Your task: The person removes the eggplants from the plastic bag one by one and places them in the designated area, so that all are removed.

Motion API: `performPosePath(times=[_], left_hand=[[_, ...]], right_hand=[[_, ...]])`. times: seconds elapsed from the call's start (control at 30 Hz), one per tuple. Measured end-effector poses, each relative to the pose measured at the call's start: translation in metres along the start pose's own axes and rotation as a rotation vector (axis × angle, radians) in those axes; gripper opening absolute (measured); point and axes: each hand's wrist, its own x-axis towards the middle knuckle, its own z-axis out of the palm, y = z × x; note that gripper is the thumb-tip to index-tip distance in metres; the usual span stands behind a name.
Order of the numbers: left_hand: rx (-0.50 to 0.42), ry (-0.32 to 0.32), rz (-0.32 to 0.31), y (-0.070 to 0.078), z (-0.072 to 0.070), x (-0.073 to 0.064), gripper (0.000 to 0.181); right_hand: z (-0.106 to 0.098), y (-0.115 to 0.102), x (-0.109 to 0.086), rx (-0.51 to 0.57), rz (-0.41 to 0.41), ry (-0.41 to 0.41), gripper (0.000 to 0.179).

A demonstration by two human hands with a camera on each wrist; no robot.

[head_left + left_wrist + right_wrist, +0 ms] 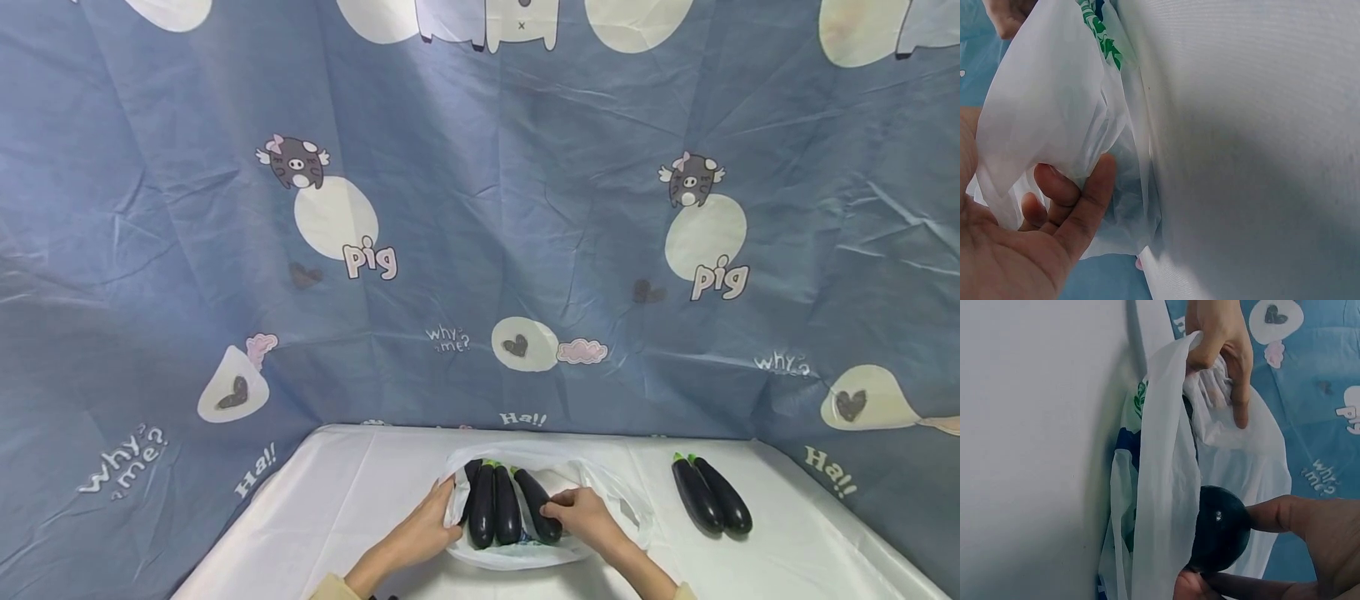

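A white plastic bag (555,458) lies with its mouth spread, and several dark eggplants (482,510) are side by side inside it. My left hand (426,529) grips the bag's left edge; in the left wrist view its curled fingers (1088,206) press into the plastic. Between the thumb and fingers of my right hand (588,518) is another eggplant (534,498), pinched near its rounded lower end, at the bag's right part. The right wrist view shows that rounded end (1219,528) at the bag's mouth. The leftmost eggplant is partly hidden by the left hand and bag edge.
Two more eggplants (697,496) lie together on the white-covered table (330,483), right of the bag. A blue patterned cloth (480,250) hangs behind the table and along its sides.
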Motion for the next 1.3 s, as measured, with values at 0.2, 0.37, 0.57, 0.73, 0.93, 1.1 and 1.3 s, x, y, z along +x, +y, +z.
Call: performPosePath(times=[0.2, 0.37, 0.57, 0.73, 0.93, 1.1, 1.3], left_hand=[[0.007, 0.005, 0.013, 0.000, 0.000, 0.000, 0.083], [-0.002, 0.004, 0.008, -0.001, 0.000, 0.000, 0.083], [-0.016, -0.001, -0.005, -0.003, 0.001, 0.000, 0.085], [-0.027, -0.008, -0.006, -0.001, 0.000, 0.000, 0.085], [-0.032, -0.007, -0.012, -0.001, 0.000, -0.001, 0.085], [-0.024, -0.007, 0.002, -0.002, 0.001, -0.001, 0.085], [-0.037, -0.012, 0.000, -0.002, 0.000, 0.000, 0.085]], right_hand=[[-0.005, 0.000, -0.007, 0.002, -0.009, 0.024, 0.033], [-0.009, 0.001, -0.012, 0.006, -0.019, 0.037, 0.032], [-0.013, 0.002, -0.019, -0.002, 0.004, 0.017, 0.034], [-0.020, 0.002, -0.023, -0.005, 0.010, 0.024, 0.035], [-0.030, 0.003, -0.025, 0.002, 0.033, 0.040, 0.035], [-0.040, 0.005, -0.028, 0.006, 0.054, 0.045, 0.035], [-0.050, 0.007, -0.029, -0.012, 0.071, 0.062, 0.033]])
